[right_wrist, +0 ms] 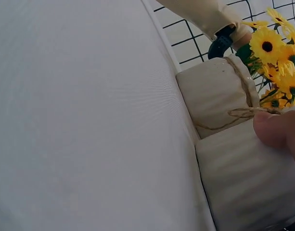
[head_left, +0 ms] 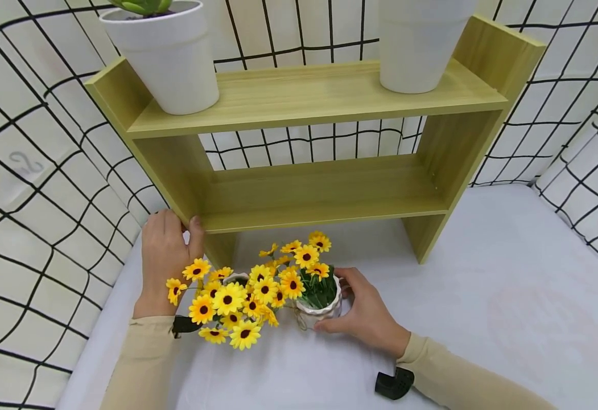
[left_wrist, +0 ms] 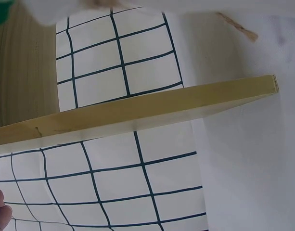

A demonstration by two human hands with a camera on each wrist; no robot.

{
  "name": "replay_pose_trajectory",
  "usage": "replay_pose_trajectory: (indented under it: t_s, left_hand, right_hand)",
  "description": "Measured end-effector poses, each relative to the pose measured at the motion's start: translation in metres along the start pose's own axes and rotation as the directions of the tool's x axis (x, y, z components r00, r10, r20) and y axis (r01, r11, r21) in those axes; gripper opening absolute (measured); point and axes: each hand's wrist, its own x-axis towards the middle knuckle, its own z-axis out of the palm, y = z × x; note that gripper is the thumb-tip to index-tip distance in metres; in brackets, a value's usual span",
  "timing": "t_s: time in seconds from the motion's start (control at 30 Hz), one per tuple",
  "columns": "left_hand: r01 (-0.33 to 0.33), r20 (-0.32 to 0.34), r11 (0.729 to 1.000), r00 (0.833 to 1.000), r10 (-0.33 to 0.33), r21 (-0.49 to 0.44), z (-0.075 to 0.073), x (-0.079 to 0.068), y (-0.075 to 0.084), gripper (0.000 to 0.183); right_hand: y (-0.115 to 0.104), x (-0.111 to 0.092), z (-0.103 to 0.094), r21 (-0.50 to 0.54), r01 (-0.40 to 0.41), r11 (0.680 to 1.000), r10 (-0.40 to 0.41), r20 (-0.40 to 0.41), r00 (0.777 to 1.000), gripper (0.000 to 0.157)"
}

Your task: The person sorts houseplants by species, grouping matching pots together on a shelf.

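Holding a flower pot beside a wooden shelf

Gripping the shelf (head_left: 299, 193) at its lower left edge, the left hand (head_left: 164, 256) curls around it. The right hand (head_left: 367, 313) cups a small white pot (head_left: 321, 307); yellow flowers (head_left: 247, 285) hide a second pot. Open tabletop (head_left: 508, 285) lies rightward.

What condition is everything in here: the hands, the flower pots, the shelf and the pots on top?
Left hand: grips the shelf's left upright.
Right hand: fingers curled round the white flower pot.
White flower pot: upright on the table, full of yellow flowers.
Second flower pot: mostly hidden behind blooms.
Wooden shelf: standing, lower board bare.
Two large white pots: upright on top board.
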Motion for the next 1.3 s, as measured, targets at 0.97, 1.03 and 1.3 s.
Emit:
replay_pose_trajectory:
  t_s: [0.97, 1.03, 1.3]
  left_hand:
    - [0.053, 0.051, 0.999, 0.997, -0.053, 0.009, -0.004, -0.001, 0.006, 0.046]
    - [0.055, 0.053, 0.998, 0.997, -0.055, 0.009, -0.004, -0.001, 0.006, 0.046]
    - [0.07, 0.086, 0.997, 0.994, -0.071, 0.011, -0.007, -0.001, 0.007, 0.043]
  right_hand:
    - [-0.017, 0.002, -0.027, -0.084, 0.08, 0.993, -0.087, -0.074, 0.994, 0.094]
    - [-0.02, 0.001, -0.029, -0.092, 0.087, 0.992, -0.094, -0.079, 0.992, 0.093]
    - [-0.03, -0.002, -0.037, -0.101, 0.116, 0.988, -0.124, -0.087, 0.988, 0.091]
